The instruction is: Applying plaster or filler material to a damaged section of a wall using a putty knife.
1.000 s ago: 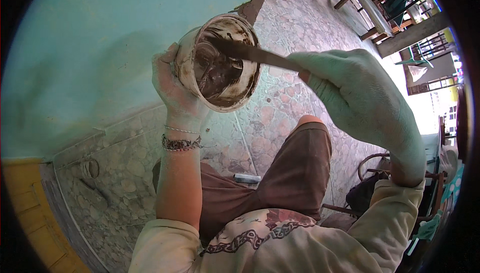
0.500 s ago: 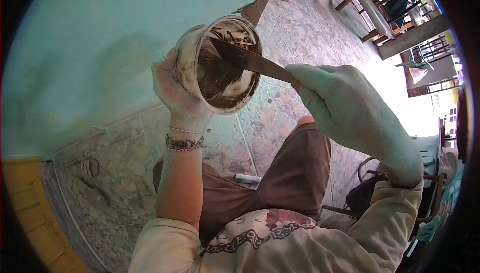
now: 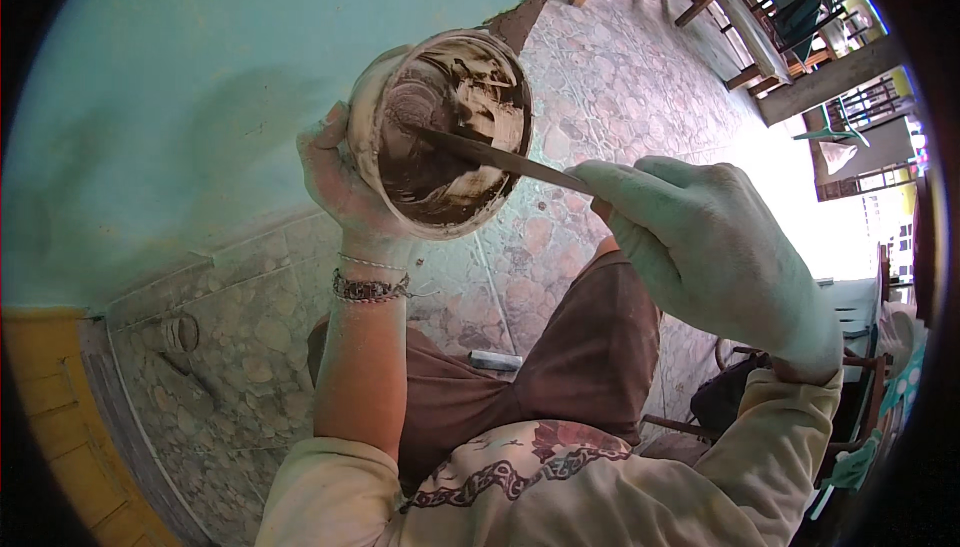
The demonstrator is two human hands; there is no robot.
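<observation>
Close to the middle of the frame, the right hand (image 3: pixel 690 237) is closed firmly around the near end of a long, flat, dark metal blade (image 3: pixel 510 162), whose far end lies in the dark brown paste (image 3: pixel 405 162) inside a round, whitish, smeared tub (image 3: pixel 372 102). The left hand (image 3: pixel 345 182) curves around the tub's outer side, left of centre, its thumb visible and most fingers hidden, so how far they wrap cannot be told. The tub tilts with its mouth toward the viewer; a steady left hold, the blade flat along the inner wall and slow, even strokes should gather the paste cleanly without spilling. Beyond lie brown cloth trousers (image 3: pixel 590 347) at lower centre, stone-patterned floor tiles (image 3: pixel 250 347) at lower left, and a turquoise painted wall (image 3: pixel 200 67) at upper left.
</observation>
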